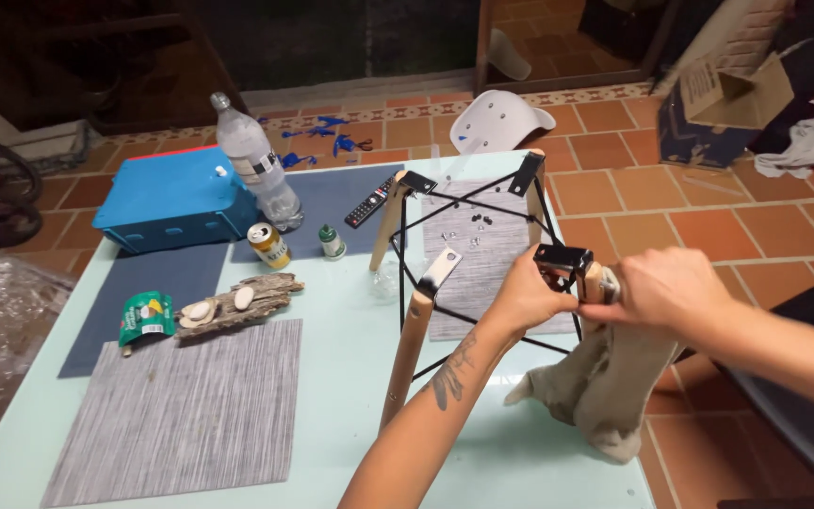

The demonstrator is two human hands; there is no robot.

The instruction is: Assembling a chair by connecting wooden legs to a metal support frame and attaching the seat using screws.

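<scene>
Standing on a pale green glass table (350, 377), near its right edge, is an upturned chair base (468, 236): four wooden legs joined by thin black wire bracing, each leg topped by a black metal bracket. Both hands meet at the leg nearest the camera, on the right. The left hand (525, 297) closes around that leg's black bracket (562, 259), fingers curled on its left side and thumb pressed against it. The right hand (666, 287) comes in from the right and grips the leg top just below the bracket through a beige cloth (605, 377), which hangs down over the table edge; its fingers are wrapped shut on cloth and wood together. The two hands almost touch.

Further left lie a grey woven placemat (181, 415), a blue plastic box (171, 200), a clear water bottle (258, 162), a piece of driftwood (237, 302), a black remote control (371, 201), a green snack packet (146, 316) and a drinks can (268, 245). A white chair seat (499, 121) rests on the tiled floor beyond.
</scene>
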